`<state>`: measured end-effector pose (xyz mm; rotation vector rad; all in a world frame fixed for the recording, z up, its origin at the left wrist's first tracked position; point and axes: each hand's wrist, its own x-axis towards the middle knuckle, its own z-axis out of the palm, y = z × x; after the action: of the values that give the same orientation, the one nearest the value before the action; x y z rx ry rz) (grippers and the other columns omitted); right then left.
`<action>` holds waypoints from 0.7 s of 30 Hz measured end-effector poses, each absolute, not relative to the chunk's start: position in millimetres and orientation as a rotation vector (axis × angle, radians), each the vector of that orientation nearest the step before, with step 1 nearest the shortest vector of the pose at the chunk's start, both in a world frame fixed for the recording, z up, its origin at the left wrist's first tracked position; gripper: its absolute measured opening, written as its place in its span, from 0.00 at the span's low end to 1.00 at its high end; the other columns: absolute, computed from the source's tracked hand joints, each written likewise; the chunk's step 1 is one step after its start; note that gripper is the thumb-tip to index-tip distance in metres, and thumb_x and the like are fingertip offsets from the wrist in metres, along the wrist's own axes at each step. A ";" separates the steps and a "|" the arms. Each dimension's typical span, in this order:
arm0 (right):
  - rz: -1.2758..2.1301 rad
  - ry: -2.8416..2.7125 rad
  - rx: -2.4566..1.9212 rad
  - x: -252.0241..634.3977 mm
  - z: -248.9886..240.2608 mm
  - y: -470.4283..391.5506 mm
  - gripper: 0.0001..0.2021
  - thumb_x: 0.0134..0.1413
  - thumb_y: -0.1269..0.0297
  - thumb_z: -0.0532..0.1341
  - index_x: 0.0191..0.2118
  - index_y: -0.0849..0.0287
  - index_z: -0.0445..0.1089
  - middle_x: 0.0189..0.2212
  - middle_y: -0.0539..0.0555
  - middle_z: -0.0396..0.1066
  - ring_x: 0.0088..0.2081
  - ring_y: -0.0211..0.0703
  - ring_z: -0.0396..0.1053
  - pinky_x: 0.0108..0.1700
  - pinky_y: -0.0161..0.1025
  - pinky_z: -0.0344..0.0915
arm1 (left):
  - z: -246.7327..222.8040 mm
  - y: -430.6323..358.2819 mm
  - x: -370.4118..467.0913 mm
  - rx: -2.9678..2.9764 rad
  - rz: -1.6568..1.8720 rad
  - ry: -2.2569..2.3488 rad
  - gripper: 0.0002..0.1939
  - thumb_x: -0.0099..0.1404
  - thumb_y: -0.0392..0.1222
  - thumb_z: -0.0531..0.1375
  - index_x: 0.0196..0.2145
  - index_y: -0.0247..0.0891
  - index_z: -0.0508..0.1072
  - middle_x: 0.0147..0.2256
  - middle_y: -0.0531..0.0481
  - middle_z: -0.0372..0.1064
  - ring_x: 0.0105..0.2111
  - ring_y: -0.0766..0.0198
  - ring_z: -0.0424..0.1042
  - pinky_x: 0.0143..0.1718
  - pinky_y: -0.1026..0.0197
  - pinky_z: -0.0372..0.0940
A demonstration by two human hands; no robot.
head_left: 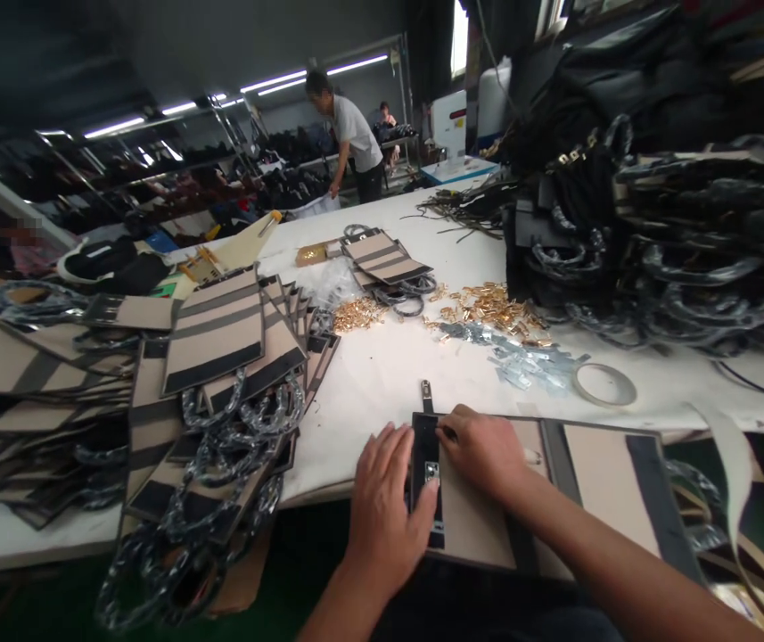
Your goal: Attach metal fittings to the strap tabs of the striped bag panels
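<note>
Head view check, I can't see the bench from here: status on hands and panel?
Left hand flat on black strip. Right hand pressing tan panel beside it. Buckle on strip between hands. Tape roll clear behind.

Dim workshop, ceiling strip lights (275,82) glaring, white table (388,374) brightly lit, edges bent by wide lens, corners dark

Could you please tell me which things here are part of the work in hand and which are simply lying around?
In hand: left hand, right hand, bag panel, black strap.
Lying about: tape roll, gold fittings, silver fittings, stacked panels.
</note>
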<state>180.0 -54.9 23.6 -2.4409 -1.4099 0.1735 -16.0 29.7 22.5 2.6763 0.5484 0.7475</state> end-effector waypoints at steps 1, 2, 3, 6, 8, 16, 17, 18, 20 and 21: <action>0.170 -1.397 -2.447 178.9 24.3 -54.9 0.07 0.72 0.61 0.63 0.44 0.50 0.81 0.40 0.50 0.79 0.37 0.47 0.78 0.32 0.41 0.52 | 20.1 37.5 -5.1 2.749 0.672 0.508 0.30 0.71 0.41 0.61 0.68 0.38 0.65 0.64 0.37 0.70 0.65 0.44 0.68 0.68 0.34 0.64; 0.168 -1.385 -2.452 177.7 24.6 -55.2 0.07 0.72 0.61 0.63 0.43 0.50 0.81 0.40 0.51 0.79 0.37 0.47 0.78 0.31 0.42 0.51 | 16.9 44.2 3.4 2.798 0.605 0.484 0.30 0.70 0.41 0.62 0.68 0.37 0.66 0.64 0.36 0.70 0.64 0.44 0.70 0.67 0.33 0.65; 0.166 -1.375 -2.454 176.4 24.7 -55.4 0.07 0.72 0.62 0.63 0.43 0.50 0.80 0.40 0.51 0.79 0.36 0.47 0.78 0.31 0.42 0.51 | 13.6 49.8 9.1 2.829 0.548 0.472 0.29 0.70 0.42 0.62 0.67 0.36 0.67 0.64 0.36 0.70 0.63 0.44 0.71 0.67 0.33 0.65; 0.143 -1.365 -2.442 171.8 22.5 -56.3 0.08 0.72 0.63 0.63 0.41 0.50 0.80 0.39 0.51 0.77 0.36 0.47 0.78 0.32 0.42 0.52 | 8.0 59.2 11.9 2.851 0.428 0.470 0.28 0.71 0.43 0.60 0.67 0.37 0.68 0.66 0.37 0.68 0.64 0.45 0.70 0.69 0.34 0.63; 0.116 -1.376 -2.433 168.8 19.7 -57.4 0.08 0.72 0.66 0.62 0.41 0.51 0.80 0.38 0.52 0.77 0.37 0.48 0.77 0.33 0.42 0.54 | 10.2 60.3 8.1 2.820 0.359 0.476 0.28 0.72 0.44 0.60 0.68 0.39 0.68 0.67 0.39 0.66 0.66 0.45 0.68 0.70 0.35 0.61; 0.045 -1.477 -2.338 162.8 0.3 -64.6 0.10 0.72 0.66 0.57 0.38 0.53 0.75 0.36 0.52 0.74 0.35 0.49 0.76 0.34 0.43 0.56 | 28.4 54.8 5.8 2.629 0.188 0.549 0.32 0.69 0.46 0.63 0.69 0.39 0.67 0.68 0.41 0.65 0.68 0.44 0.64 0.73 0.35 0.54; 0.030 -1.487 -2.325 162.5 -3.3 -64.9 0.11 0.72 0.66 0.57 0.37 0.53 0.74 0.35 0.52 0.73 0.34 0.49 0.75 0.34 0.43 0.56 | 29.7 54.4 6.1 2.611 0.172 0.561 0.32 0.69 0.45 0.64 0.69 0.39 0.67 0.68 0.41 0.65 0.68 0.44 0.64 0.73 0.35 0.53; 0.017 -1.499 -2.313 162.2 -6.9 -64.9 0.11 0.72 0.66 0.56 0.37 0.53 0.74 0.35 0.52 0.73 0.34 0.49 0.75 0.34 0.44 0.56 | 30.9 54.1 6.4 2.594 0.155 0.570 0.33 0.69 0.45 0.64 0.69 0.39 0.67 0.68 0.41 0.65 0.68 0.44 0.64 0.74 0.36 0.53; -0.012 -1.517 -2.302 161.6 -12.8 -64.2 0.11 0.72 0.66 0.56 0.37 0.53 0.73 0.34 0.52 0.72 0.33 0.50 0.74 0.34 0.44 0.55 | 32.4 54.1 7.1 2.568 0.135 0.579 0.33 0.69 0.46 0.65 0.69 0.40 0.67 0.68 0.41 0.66 0.68 0.44 0.63 0.74 0.36 0.52; -0.027 -1.523 -2.302 161.4 -14.6 -63.6 0.10 0.72 0.66 0.56 0.37 0.53 0.72 0.34 0.52 0.72 0.33 0.50 0.74 0.34 0.44 0.55 | 32.8 54.4 7.4 2.561 0.130 0.574 0.33 0.69 0.46 0.65 0.69 0.41 0.67 0.67 0.42 0.66 0.68 0.44 0.63 0.74 0.37 0.52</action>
<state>161.4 -63.6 -14.6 -2.3018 -1.5234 -0.0272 7.4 54.4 32.8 2.5608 0.5745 0.1300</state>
